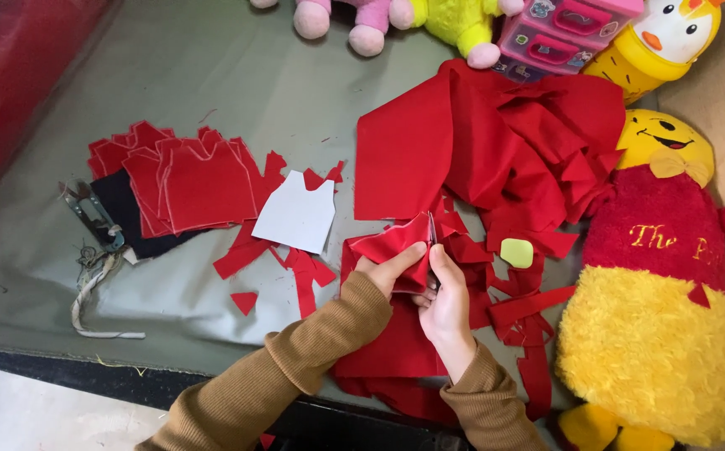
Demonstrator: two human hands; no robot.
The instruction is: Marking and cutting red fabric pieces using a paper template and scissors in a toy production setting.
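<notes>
I see both hands pinched on a small folded red felt piece [400, 246], held just above the red scrap pile in front of the big red cloth [496, 142]. Left hand [387, 271] grips its lower left edge, thumb on top. Right hand [444, 305] has closed fingers on the right edge.

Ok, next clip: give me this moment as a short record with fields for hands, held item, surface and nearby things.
left hand: left hand grips folded red fabric piece
right hand: right hand pinches the same piece's edge
surface: grey-green table cover
left of hands: white paper pattern, stack of cut red pieces, snips
right: yellow plush toy, red cloth pile
</notes>
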